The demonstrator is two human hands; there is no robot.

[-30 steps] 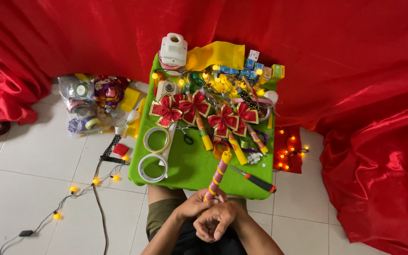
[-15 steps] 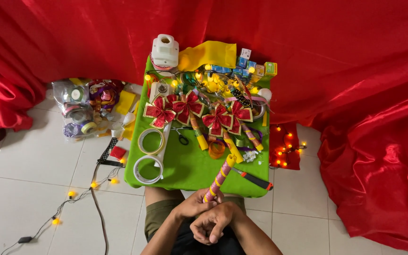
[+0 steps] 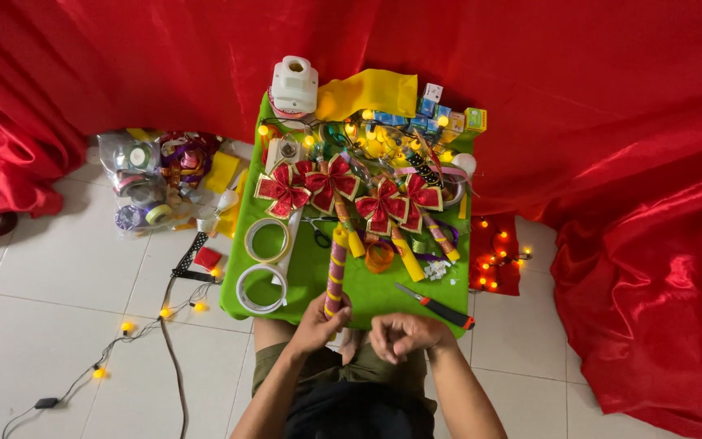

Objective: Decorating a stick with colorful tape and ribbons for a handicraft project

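Observation:
My left hand [image 3: 319, 323] grips the lower end of a pink patterned tube with yellow bands and a yellow tip [image 3: 336, 268], which stands nearly upright over the green table [image 3: 367, 297]. My right hand [image 3: 401, 335] hovers at the table's near edge with fingers curled and nothing in it. An orange-handled utility knife [image 3: 436, 306] lies just beyond the right hand. Several red and gold bows [image 3: 336, 191] lie across the table's middle.
Two tape rolls [image 3: 265, 264] lie on the table's left side, scissors [image 3: 319, 233] beside them. Lit string lights, small boxes and a white device [image 3: 294, 84] crowd the far end. A bag of ribbon spools [image 3: 152, 180] and a light cable sit on the tiled floor. Red cloth surrounds.
My left hand has moved forward and left, swinging the tube from a right-leaning tilt to nearly upright. My right hand has come away from the left and now sits apart at the table edge.

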